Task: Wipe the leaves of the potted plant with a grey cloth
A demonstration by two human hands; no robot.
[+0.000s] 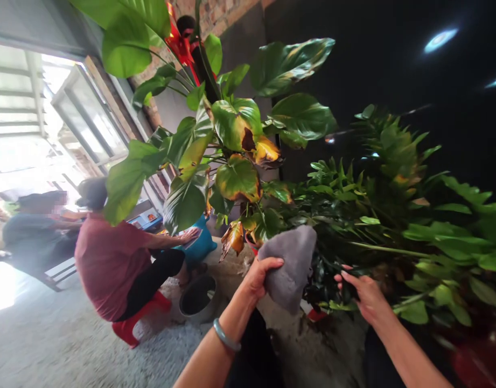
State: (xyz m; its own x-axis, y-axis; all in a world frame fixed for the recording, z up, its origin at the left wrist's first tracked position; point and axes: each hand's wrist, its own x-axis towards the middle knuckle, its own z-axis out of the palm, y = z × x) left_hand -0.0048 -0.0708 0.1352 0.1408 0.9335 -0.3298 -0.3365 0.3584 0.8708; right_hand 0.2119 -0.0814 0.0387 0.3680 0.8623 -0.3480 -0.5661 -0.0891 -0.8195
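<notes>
My left hand (260,277) is closed on a grey cloth (290,264), thumb on top, and the cloth hangs in a loose fold. A bracelet circles that wrist. To the right, my right hand (363,296) is closed, thumb against fingers, on a dark green leaf of a low bushy plant (328,258). The leaf is partly hidden by the fingers and by shade. Above the cloth rises a tall plant (235,121) with broad leaves, some yellow with brown, dried edges. A red ribbon (181,46) is tied round its upper pole.
At left, a person in a pink shirt (110,264) sits on a red stool (140,318), near a blue bag (203,242). A dark bucket (198,296) stands on the concrete floor (162,361). Another person (41,231) sits farther back. A dark glossy wall (377,59) rises behind the plants.
</notes>
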